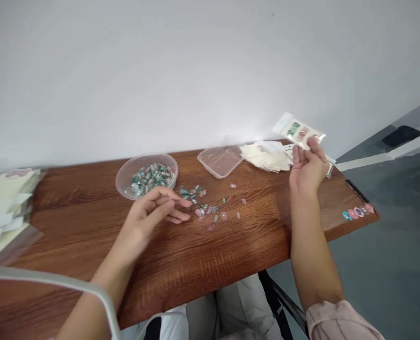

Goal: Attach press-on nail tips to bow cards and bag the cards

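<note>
Right hand [307, 165] pinches the flat, cream-and-clear plastic packet [298, 131], upper right; I judge it light, slippery, best edge-held; left hand [149, 212], half-open, looks empty.

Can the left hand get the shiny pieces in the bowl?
Probably yes: the left hand is beside the round bowl, which looks open on top, and nothing seems to block the pieces.

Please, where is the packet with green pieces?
In the head view, the packet is at the right, held up in the right hand, with the cards to its lower left.
</note>
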`<act>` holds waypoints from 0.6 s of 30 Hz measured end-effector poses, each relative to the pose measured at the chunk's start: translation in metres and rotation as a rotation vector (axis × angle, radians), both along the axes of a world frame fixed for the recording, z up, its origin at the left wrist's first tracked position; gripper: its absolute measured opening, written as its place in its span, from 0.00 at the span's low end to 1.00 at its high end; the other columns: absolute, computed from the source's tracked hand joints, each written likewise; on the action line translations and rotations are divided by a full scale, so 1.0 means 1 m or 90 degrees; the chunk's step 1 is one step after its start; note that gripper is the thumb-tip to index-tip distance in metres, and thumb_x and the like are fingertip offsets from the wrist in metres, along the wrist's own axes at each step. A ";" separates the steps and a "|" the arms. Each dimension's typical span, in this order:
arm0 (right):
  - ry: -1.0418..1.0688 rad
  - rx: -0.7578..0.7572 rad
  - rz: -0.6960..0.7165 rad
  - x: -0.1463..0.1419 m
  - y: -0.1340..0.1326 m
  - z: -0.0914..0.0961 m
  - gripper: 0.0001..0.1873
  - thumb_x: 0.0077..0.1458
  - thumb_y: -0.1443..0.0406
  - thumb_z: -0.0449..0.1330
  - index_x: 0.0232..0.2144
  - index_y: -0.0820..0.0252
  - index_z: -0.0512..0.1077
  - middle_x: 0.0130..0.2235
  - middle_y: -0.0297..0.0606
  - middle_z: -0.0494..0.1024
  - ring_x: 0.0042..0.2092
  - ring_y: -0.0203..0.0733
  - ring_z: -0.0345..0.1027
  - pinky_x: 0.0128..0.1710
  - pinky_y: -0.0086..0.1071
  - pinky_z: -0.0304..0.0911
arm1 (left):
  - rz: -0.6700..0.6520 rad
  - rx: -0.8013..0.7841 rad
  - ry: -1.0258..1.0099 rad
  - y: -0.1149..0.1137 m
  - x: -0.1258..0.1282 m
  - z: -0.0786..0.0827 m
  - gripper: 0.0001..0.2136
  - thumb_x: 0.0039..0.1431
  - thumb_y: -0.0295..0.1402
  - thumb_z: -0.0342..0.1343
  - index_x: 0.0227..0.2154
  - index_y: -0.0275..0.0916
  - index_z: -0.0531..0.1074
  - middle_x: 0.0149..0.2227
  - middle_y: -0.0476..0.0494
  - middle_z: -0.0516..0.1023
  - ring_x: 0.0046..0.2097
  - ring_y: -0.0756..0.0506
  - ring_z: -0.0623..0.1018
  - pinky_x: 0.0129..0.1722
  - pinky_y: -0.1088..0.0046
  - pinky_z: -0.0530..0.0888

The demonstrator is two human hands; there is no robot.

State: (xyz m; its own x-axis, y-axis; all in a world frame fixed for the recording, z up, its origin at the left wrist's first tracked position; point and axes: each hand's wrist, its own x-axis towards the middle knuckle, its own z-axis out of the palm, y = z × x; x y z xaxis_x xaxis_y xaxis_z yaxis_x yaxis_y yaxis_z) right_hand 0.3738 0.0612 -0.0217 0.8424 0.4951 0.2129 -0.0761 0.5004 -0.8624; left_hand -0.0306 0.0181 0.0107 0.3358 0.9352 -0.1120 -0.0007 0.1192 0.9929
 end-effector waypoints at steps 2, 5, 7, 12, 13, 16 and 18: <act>0.044 -0.026 -0.033 0.017 0.005 -0.009 0.24 0.47 0.72 0.55 0.48 0.56 0.73 0.55 0.39 0.75 0.53 0.37 0.77 0.56 0.38 0.73 | 0.006 0.009 0.044 0.000 0.003 -0.001 0.16 0.64 0.48 0.62 0.31 0.41 0.75 0.27 0.43 0.84 0.24 0.44 0.82 0.25 0.71 0.77; 0.090 -0.118 -0.039 0.033 0.008 -0.017 0.23 0.48 0.72 0.55 0.48 0.54 0.71 0.56 0.38 0.73 0.56 0.37 0.74 0.52 0.36 0.72 | 0.029 0.033 0.089 0.000 0.006 -0.004 0.29 0.67 0.54 0.56 0.15 0.41 0.67 0.10 0.49 0.65 0.13 0.50 0.67 0.15 0.75 0.63; 0.112 -0.158 -0.022 0.037 0.009 -0.021 0.20 0.48 0.70 0.55 0.45 0.54 0.71 0.55 0.39 0.73 0.58 0.39 0.72 0.51 0.37 0.72 | 0.047 0.055 0.076 0.000 0.006 -0.007 0.34 0.68 0.55 0.53 0.10 0.42 0.59 0.09 0.50 0.58 0.12 0.52 0.61 0.14 0.74 0.56; 0.138 -0.215 0.036 0.033 0.011 -0.023 0.16 0.47 0.68 0.59 0.42 0.54 0.70 0.54 0.41 0.72 0.54 0.42 0.73 0.52 0.43 0.71 | 0.047 0.115 -0.002 -0.001 0.006 -0.006 0.35 0.71 0.52 0.49 0.07 0.42 0.56 0.10 0.47 0.59 0.17 0.50 0.63 0.21 0.70 0.62; 0.133 -0.221 0.036 0.033 0.011 -0.022 0.18 0.48 0.69 0.59 0.43 0.54 0.70 0.54 0.41 0.72 0.53 0.42 0.73 0.53 0.45 0.70 | 0.046 0.131 -0.001 -0.001 0.005 -0.005 0.35 0.72 0.49 0.49 0.08 0.42 0.57 0.11 0.47 0.61 0.18 0.50 0.64 0.23 0.70 0.63; 0.100 -0.228 0.012 0.033 0.006 -0.013 0.21 0.52 0.71 0.58 0.48 0.53 0.70 0.59 0.42 0.69 0.54 0.40 0.71 0.60 0.47 0.64 | 0.046 0.156 0.013 -0.001 0.005 -0.002 0.31 0.70 0.40 0.50 0.07 0.42 0.59 0.14 0.45 0.68 0.20 0.50 0.67 0.25 0.70 0.65; 0.058 -0.224 0.009 0.031 0.003 -0.007 0.21 0.56 0.73 0.56 0.51 0.52 0.71 0.64 0.42 0.65 0.58 0.39 0.67 0.62 0.48 0.61 | 0.056 0.152 0.024 -0.001 0.006 -0.001 0.27 0.65 0.35 0.50 0.07 0.41 0.64 0.17 0.43 0.73 0.21 0.49 0.70 0.26 0.71 0.68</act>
